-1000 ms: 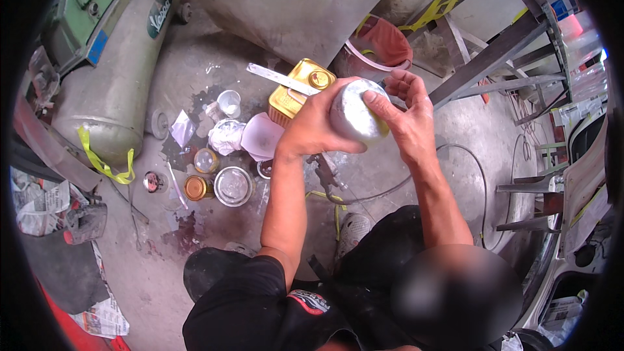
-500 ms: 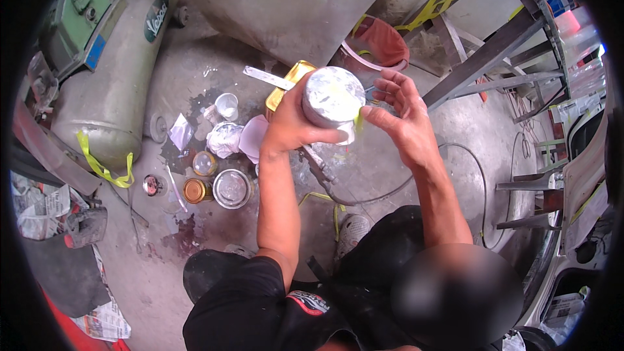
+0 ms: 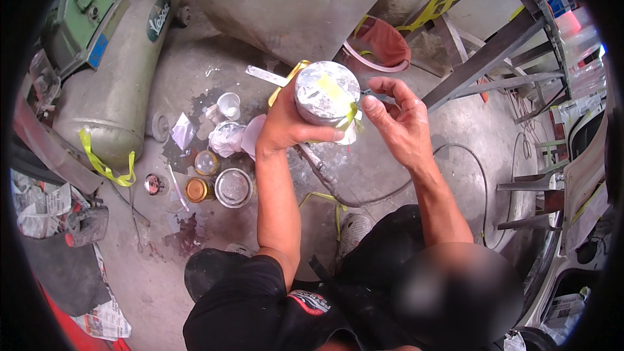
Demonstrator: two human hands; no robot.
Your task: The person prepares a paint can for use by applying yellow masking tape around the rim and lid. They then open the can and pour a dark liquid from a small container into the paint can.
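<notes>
My left hand [image 3: 281, 122] is wrapped around a spray gun [image 3: 325, 91], gripping its round grey paint cup. Whitish smears and a yellow patch cover the cup's top. A strip of yellow tape [image 3: 351, 114] hangs at its right side, with something pale and crumpled below. From under my left hand runs a dark air hose [image 3: 338, 200]; the gun's lower body is mostly hidden. My right hand [image 3: 402, 120] hovers just right of the cup, fingers half curled and thumb apart, with nothing visible in it. Behind the cup, a flat stir stick [image 3: 265, 76] lies by a yellow-gold can [image 3: 278, 94].
On the floor to the left stand a lidded tin [image 3: 233, 188], a gold-lidded jar [image 3: 197, 190], a white cup [image 3: 228, 105] and crumpled paper [image 3: 226, 138]. A compressor tank [image 3: 107, 78] fills the far left. A pink bucket [image 3: 374, 49] and metal stand [image 3: 484, 58] are ahead right.
The spray gun has shifted slightly left and away from me, and more of the yellow patch shows. My right fingers have curled in, and the thumb has come off the cup's side.
</notes>
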